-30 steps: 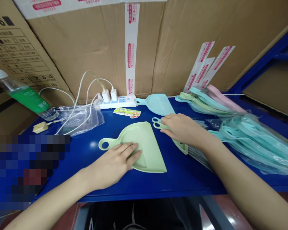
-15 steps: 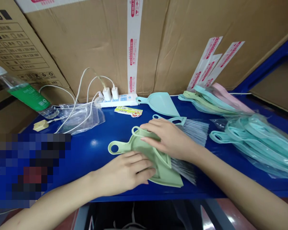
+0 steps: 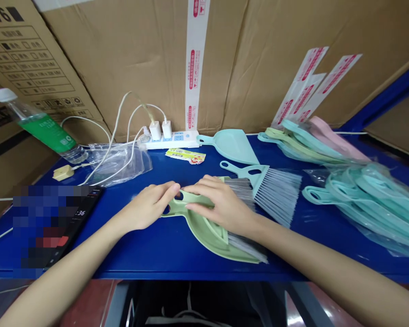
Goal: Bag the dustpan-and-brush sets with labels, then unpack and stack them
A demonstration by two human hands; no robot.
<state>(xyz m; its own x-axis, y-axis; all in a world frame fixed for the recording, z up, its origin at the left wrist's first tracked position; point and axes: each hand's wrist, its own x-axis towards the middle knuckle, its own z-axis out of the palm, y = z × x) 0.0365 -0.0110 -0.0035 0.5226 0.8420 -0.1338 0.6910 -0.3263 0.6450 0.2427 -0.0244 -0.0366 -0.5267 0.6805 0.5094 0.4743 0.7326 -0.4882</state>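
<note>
A light green dustpan (image 3: 199, 229) lies on the blue table with a matching green hand brush (image 3: 221, 232) on top of it. My left hand (image 3: 150, 206) is closed at the handle ends on the left, its fingertips partly hidden behind the handles. My right hand (image 3: 221, 204) wraps over the brush's body and handle, pressing it along the pan. Grey bristles stick out at the pan's right side. Behind them lie a turquoise brush (image 3: 255, 177) and a turquoise dustpan (image 3: 231, 144), apart from my hands.
Bagged turquoise dustpan sets (image 3: 368, 195) and mixed-colour sets (image 3: 303, 141) lie at the right. A power strip (image 3: 187, 140), a paper label (image 3: 186, 155), a clear plastic bag (image 3: 122, 163), a bottle (image 3: 47, 131) and a phone (image 3: 77, 222) are on the table. Cardboard boxes (image 3: 150, 59) stand behind.
My left hand has moved from the pan's body up and left to the handle ends. The green brush has shifted left, bringing its handle beside the dustpan's handle.
</note>
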